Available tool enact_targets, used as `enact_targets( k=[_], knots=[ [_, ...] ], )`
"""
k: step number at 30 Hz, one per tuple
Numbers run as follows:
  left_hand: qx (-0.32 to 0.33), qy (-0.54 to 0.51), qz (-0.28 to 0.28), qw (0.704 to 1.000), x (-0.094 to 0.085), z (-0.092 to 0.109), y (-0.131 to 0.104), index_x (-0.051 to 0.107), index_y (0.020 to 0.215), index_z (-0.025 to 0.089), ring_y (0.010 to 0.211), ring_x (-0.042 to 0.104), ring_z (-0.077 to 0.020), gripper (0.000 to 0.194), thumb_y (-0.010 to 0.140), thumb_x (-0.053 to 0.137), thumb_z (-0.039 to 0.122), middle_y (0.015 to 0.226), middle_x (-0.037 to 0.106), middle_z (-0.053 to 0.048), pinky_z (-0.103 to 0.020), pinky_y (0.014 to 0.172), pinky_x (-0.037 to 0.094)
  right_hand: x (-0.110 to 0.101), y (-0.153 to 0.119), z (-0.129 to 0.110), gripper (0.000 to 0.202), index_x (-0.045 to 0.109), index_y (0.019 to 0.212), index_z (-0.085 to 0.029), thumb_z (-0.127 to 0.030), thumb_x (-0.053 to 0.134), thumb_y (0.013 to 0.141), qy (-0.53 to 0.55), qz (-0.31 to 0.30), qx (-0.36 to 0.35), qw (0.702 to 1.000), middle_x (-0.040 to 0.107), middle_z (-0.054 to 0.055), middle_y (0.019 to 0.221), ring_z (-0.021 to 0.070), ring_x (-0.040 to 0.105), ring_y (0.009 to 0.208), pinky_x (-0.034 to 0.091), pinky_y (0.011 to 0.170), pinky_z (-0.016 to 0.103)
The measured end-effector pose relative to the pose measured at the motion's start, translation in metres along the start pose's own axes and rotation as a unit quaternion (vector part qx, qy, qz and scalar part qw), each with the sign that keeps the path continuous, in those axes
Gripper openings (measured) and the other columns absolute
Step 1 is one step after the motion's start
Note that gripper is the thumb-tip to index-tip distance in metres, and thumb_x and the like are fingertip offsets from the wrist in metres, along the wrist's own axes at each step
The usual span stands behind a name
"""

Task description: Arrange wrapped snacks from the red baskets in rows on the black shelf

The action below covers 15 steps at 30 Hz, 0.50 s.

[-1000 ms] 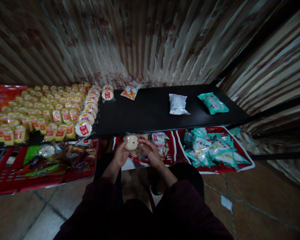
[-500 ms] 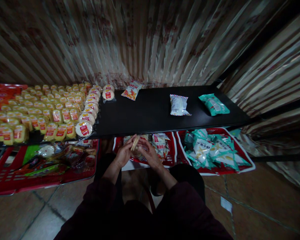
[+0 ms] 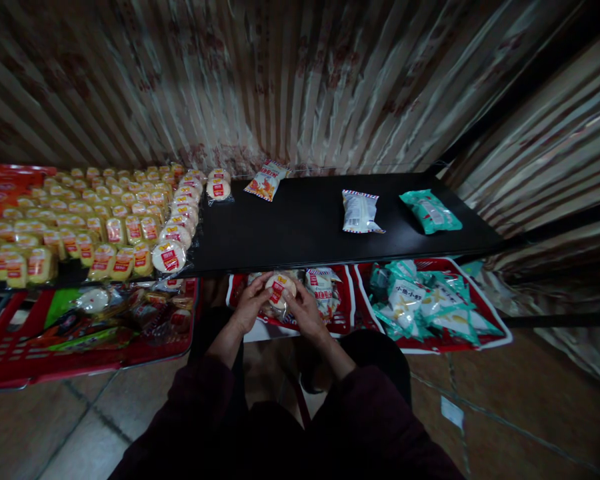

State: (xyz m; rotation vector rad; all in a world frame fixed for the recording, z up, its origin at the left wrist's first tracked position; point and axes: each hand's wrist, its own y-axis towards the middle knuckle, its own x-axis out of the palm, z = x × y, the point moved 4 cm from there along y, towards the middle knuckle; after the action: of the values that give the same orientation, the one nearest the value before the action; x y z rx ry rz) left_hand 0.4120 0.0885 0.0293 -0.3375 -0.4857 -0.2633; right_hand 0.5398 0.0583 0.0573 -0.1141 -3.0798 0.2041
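A round wrapped cracker pack point(image 3: 281, 288) with a red label faces up between my two hands, above the middle red basket point(image 3: 351, 300). My left hand point(image 3: 249, 305) grips its left edge, and my right hand point(image 3: 304, 308) grips its right edge. Under and beside my hands, the basket holds white and red snack bags point(image 3: 323, 290). Similar round packs point(image 3: 170, 256) form a row on the black shelf point(image 3: 275, 233), to the right of many yellow wrapped cakes point(image 3: 115, 230). Another pair of round packs point(image 3: 219, 185) lies at the shelf's back.
On the shelf are an orange-and-white bag point(image 3: 267, 180), a white bag point(image 3: 360, 212) and a green bag point(image 3: 431, 211). A right basket point(image 3: 500, 337) holds green bags; a left basket point(image 3: 80, 367) holds mixed snacks. Curtains point(image 3: 300, 80) hang behind.
The round pack has turned from edge-on to face-up between my hands, so its red label now shows. My fingers have shifted to its two sides. The view has moved slightly.
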Motion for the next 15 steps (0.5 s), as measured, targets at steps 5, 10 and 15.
enact_targets(
  k=[5,10,15],
  knots=[
    [-0.045,-0.039,0.032,0.998,0.001,0.002,-0.001,0.066,0.101,0.016,0.089,0.062,-0.0179,0.042,0.061,0.073,0.026,0.102,0.067,-0.007,-0.028,0.079,0.047,-0.003,0.0,-0.001,0.052,0.06,0.117,-0.022,-0.054,0.059,0.076,-0.002,0.015,0.0,1.0,0.067,0.006,0.108,0.0222,0.063,0.097,0.05,0.089,0.036],
    [-0.072,0.011,0.045,0.996,-0.001,0.006,-0.005,0.064,0.092,0.012,0.053,0.051,-0.0073,0.042,0.06,0.075,0.036,0.073,0.064,-0.001,-0.019,0.05,0.038,-0.007,0.001,-0.001,0.043,0.065,0.106,-0.023,-0.053,0.058,0.078,0.013,0.032,0.002,0.999,0.069,0.006,0.102,0.0223,0.065,0.09,0.053,0.082,0.036],
    [-0.043,0.008,0.046,0.998,0.0,0.016,-0.009,0.063,0.09,0.013,0.052,0.049,-0.0067,0.038,0.063,0.073,0.039,0.07,0.061,0.0,-0.018,0.048,0.036,-0.004,0.003,-0.003,0.042,0.063,0.11,-0.023,-0.049,0.062,0.077,0.033,0.021,-0.005,0.999,0.068,0.005,0.106,0.0223,0.065,0.093,0.053,0.083,0.035]
  ],
)
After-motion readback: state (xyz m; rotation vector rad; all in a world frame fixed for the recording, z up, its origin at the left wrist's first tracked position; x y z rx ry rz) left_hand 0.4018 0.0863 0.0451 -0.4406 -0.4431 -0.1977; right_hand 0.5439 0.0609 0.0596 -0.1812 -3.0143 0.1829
